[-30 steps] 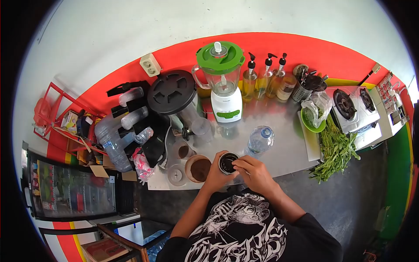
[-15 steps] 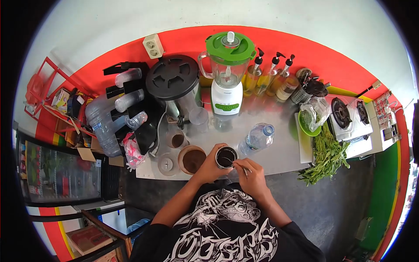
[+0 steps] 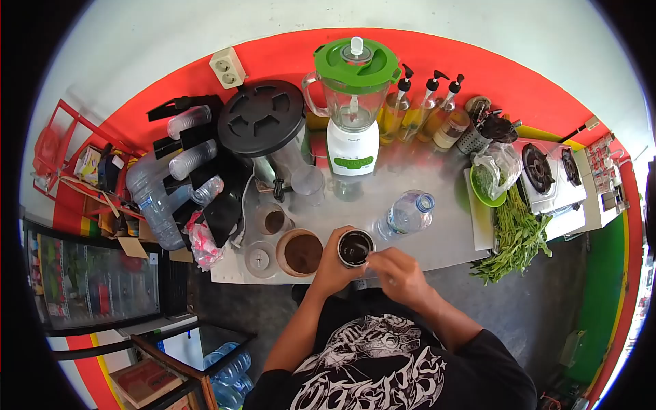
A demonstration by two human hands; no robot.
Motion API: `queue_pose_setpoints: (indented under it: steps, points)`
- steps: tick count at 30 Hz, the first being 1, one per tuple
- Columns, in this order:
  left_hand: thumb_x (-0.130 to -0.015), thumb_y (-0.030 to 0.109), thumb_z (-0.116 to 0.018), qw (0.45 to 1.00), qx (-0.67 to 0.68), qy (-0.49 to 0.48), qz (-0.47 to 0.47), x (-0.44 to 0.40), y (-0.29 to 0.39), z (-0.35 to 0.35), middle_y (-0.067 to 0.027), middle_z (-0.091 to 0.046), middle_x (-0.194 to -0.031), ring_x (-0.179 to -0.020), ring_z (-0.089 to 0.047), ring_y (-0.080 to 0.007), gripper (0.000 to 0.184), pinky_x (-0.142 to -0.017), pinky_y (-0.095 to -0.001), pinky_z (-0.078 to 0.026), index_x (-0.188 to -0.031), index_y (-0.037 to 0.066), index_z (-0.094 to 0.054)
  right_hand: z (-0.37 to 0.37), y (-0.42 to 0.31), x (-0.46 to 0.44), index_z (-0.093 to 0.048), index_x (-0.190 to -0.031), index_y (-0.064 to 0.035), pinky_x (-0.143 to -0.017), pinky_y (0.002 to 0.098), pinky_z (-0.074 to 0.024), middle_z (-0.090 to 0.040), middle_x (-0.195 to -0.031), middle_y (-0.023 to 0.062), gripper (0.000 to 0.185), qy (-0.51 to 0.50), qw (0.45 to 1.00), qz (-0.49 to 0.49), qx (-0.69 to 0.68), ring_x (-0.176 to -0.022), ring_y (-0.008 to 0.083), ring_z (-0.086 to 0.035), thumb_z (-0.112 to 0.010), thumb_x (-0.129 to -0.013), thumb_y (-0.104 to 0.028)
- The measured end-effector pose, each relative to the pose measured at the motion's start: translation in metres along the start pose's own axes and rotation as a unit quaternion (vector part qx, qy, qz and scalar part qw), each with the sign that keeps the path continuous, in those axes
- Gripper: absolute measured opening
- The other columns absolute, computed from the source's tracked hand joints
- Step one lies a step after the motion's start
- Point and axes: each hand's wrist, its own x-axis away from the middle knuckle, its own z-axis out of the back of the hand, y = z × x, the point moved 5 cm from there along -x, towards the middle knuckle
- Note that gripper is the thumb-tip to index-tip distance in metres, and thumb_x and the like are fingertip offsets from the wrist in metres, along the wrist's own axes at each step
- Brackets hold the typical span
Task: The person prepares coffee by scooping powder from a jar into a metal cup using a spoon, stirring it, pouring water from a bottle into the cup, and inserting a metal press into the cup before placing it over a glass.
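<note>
Head view: left hand [image 3: 333, 268] around cup [image 3: 342, 238], mouth up, long axis near upright; right hand [image 3: 401, 278] pinched, hold unclear.

The single view looks out from my head, facing forward and steeply down, through a lens so wide that straight edges bow and the frame's corners go dark. My shirt [image 3: 376, 362], close below the camera, spreads across the bottom centre. My left hand [image 3: 333, 268] and right hand [image 3: 402, 277] sit just below the middle, the metal counter [image 3: 444, 239] reaches away beyond them, and the wall [image 3: 205, 27] arches across the top, farther off.
</note>
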Motion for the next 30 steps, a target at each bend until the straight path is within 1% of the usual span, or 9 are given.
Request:
queue_pose_setpoints:
  steps: [1,4,8,11,15,17,24,27,30]
  points:
    - [-0.077,0.001,-0.090,1.000,0.007,0.008,0.010,0.001,0.000,0.000,-0.0073,-0.066,-0.129,-0.120,-0.066,-0.0172,0.078,-0.105,-0.0333,-0.054,-0.145,0.005,-0.052,-0.002,-0.006,0.000,-0.072,-0.111,-0.0024,-0.073,0.0438,-0.0605,-0.072,-0.097,0.0118,0.035,-0.020,0.998,0.051,0.004,-0.085,0.0331,-0.073,-0.081,-0.078,0.008]
    - [-0.077,0.002,-0.090,1.000,0.010,0.005,-0.006,-0.001,0.000,0.001,-0.0073,-0.067,-0.129,-0.120,-0.067,-0.0175,0.078,-0.105,-0.0335,-0.054,-0.145,0.004,-0.052,0.004,-0.008,-0.001,-0.071,-0.112,-0.0028,-0.076,0.0441,-0.0611,-0.072,-0.102,0.0121,0.041,-0.042,0.998,0.043,0.014,-0.088,0.0333,-0.073,-0.081,-0.073,0.008]
    - [-0.078,0.001,-0.090,1.000,-0.020,0.013,-0.011,0.001,0.005,-0.001,-0.0075,-0.067,-0.129,-0.120,-0.067,-0.0177,0.078,-0.105,-0.0339,-0.054,-0.145,0.004,-0.052,0.002,-0.003,-0.006,-0.073,-0.112,-0.0024,-0.075,0.0438,-0.0623,-0.076,-0.105,0.0137,0.036,0.009,1.000,-0.002,0.010,-0.087,0.0340,-0.075,-0.078,-0.079,0.010]
    - [-0.079,-0.001,-0.088,1.000,0.002,0.023,-0.001,0.001,-0.002,-0.001,-0.0080,-0.067,-0.130,-0.120,-0.066,-0.0178,0.075,-0.105,-0.0347,-0.054,-0.145,0.004,-0.052,-0.007,-0.022,-0.001,-0.074,-0.112,-0.0020,-0.076,0.0445,-0.0625,-0.076,-0.105,0.0142,0.036,-0.060,0.995,0.077,0.013,-0.088,0.0348,-0.075,-0.077,-0.078,0.011]
    - [-0.079,-0.001,-0.088,0.999,-0.014,0.028,0.003,0.001,-0.001,-0.002,-0.0089,-0.066,-0.131,-0.123,-0.066,-0.0182,0.076,-0.107,-0.0347,-0.053,-0.145,0.004,-0.052,0.005,-0.016,-0.003,-0.074,-0.113,-0.0016,-0.079,0.0445,-0.0630,-0.077,-0.108,0.0156,0.037,-0.068,0.997,0.039,0.005,-0.094,0.0363,-0.076,-0.078,-0.078,0.010]
    - [-0.077,0.001,-0.090,1.000,-0.004,0.012,0.009,0.002,0.003,-0.004,-0.0087,-0.066,-0.131,-0.122,-0.066,-0.0184,0.078,-0.107,-0.0341,-0.053,-0.145,0.005,-0.052,0.006,-0.004,-0.005,-0.072,-0.115,-0.0028,-0.085,0.0445,-0.0631,-0.074,-0.113,0.0151,0.046,-0.010,0.999,0.014,0.040,-0.098,0.0356,-0.075,-0.076,-0.070,0.007]
    - [-0.078,0.002,-0.088,0.999,0.026,0.011,-0.021,0.002,0.003,0.001,-0.0088,-0.066,-0.130,-0.122,-0.065,-0.0175,0.076,-0.107,-0.0347,-0.052,-0.145,0.005,-0.052,-0.005,-0.020,0.002,-0.075,-0.112,-0.0016,-0.080,0.0450,-0.0628,-0.076,-0.108,0.0165,0.038,-0.057,0.997,0.053,0.000,-0.094,0.0373,-0.076,-0.078,-0.077,0.013]
    - [-0.079,0.002,-0.087,1.000,0.006,-0.001,-0.022,0.001,0.002,-0.001,-0.0093,-0.066,-0.131,-0.123,-0.064,-0.0170,0.076,-0.108,-0.0352,-0.052,-0.146,0.005,-0.051,0.007,-0.011,-0.007,-0.076,-0.112,-0.0020,-0.080,0.0444,-0.0624,-0.077,-0.109,0.0160,0.039,0.005,0.999,0.013,0.033,-0.093,0.0366,-0.076,-0.078,-0.076,0.012]
    - [-0.079,0.001,-0.087,1.000,0.017,0.007,-0.018,-0.004,0.000,0.000,-0.0094,-0.065,-0.132,-0.124,-0.064,-0.0174,0.078,-0.109,-0.0350,-0.052,-0.147,0.005,-0.051,-0.004,-0.008,-0.007,-0.075,-0.112,-0.0018,-0.079,0.0424,-0.0614,-0.076,-0.108,0.0141,0.047,0.014,0.997,0.061,0.045,-0.093,0.0331,-0.075,-0.077,-0.065,0.005]
